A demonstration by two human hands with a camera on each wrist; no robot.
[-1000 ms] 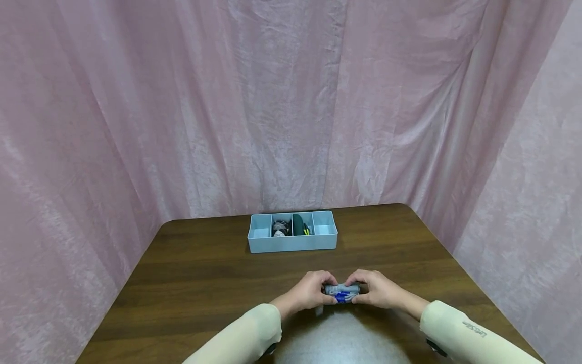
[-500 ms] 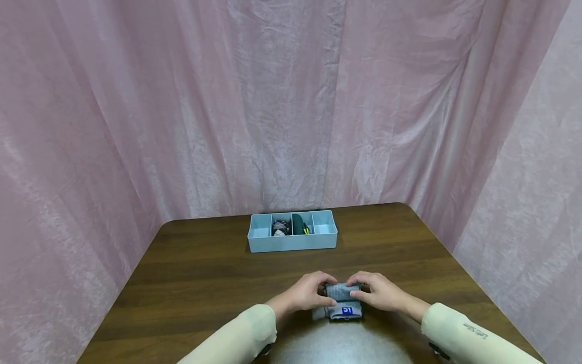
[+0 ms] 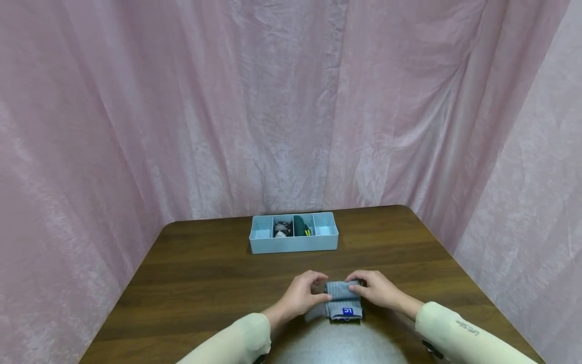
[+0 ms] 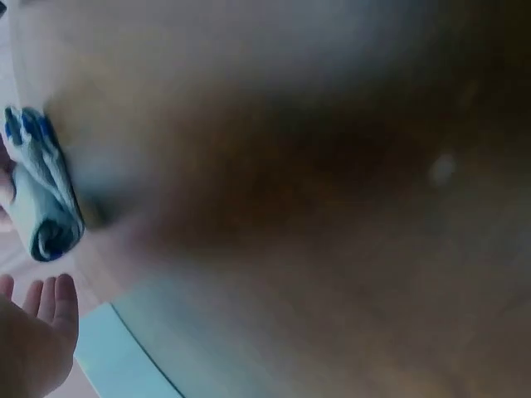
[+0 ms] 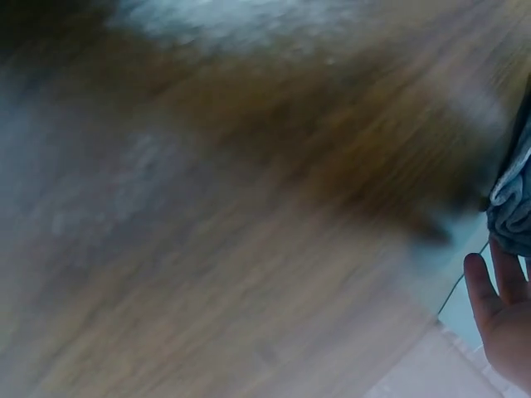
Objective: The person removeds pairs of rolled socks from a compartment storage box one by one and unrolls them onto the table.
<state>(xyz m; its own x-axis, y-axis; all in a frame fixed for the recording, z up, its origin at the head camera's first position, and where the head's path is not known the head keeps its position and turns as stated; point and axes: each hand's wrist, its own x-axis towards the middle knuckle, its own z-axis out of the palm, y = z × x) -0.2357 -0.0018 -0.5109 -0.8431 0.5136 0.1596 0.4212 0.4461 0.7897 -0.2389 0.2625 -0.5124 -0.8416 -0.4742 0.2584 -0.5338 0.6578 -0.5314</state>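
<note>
A partly rolled pair of grey ribbed socks [image 3: 344, 302] lies near the front of the table, its cuff with a blue label turned toward me. The rolled end shows as a spiral in the left wrist view. My right hand [image 3: 380, 289] pinches the far right part of the roll, thumb on top and fingers behind. To the left is my left hand [image 3: 300, 294], its fingers loosely bent and its thumb tip right at the socks' left edge. In the left wrist view, the left hand's fingers [image 4: 63, 300] stand apart from the roll.
Farther back on the wooden table [image 3: 204, 263] stands a light blue divided box [image 3: 293, 245]. Its middle compartments hold a checked bundle [image 3: 282, 230] and a dark green bundle [image 3: 299, 226] with yellow marks. Pink curtains [image 3: 291, 111] hang behind the table.
The socks' front part has come down flat toward me, so the label lies face up. My left hand has let go and moved left; the right stays at the roll.
</note>
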